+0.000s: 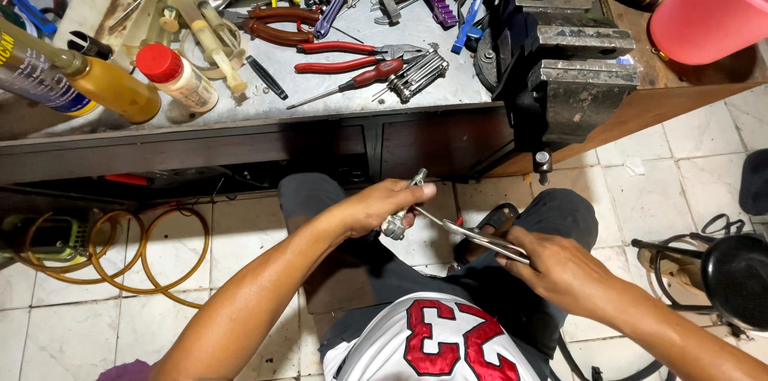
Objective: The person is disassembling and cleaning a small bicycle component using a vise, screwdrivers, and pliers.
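Two bare hands meet low in the view, above the person's lap and just in front of the worktop [240, 141] edge. The left hand [382, 206] has its grip closed around a small silver metal fitting [398, 217], whose upper tip pokes out above the knuckles and whose round lower end shows under the fingers. The right hand [560, 269] pinches the near end of a slim shiny metal lever [480, 238], its grip closed on it with the thumb on top. The lever runs up and left from the right hand to the fitting in the left hand, and the two parts appear to touch there; whether they are joined cannot be told.

On the grey worktop above lie red-handled pliers [352, 55], a red-handled screwdriver [352, 85] and a folding hex key set [418, 75], close together. Farther left stand a white bottle with a red cap [178, 77] and a yellow bottle [112, 89], both tipped over. A dark bench vise [568, 53] is mounted at the worktop's right corner, with a pink plastic bucket [708, 5] beside it. Below, on the tiled floor [688, 181], a coil of yellow hose [144, 253] lies at the left, well apart from the hands.
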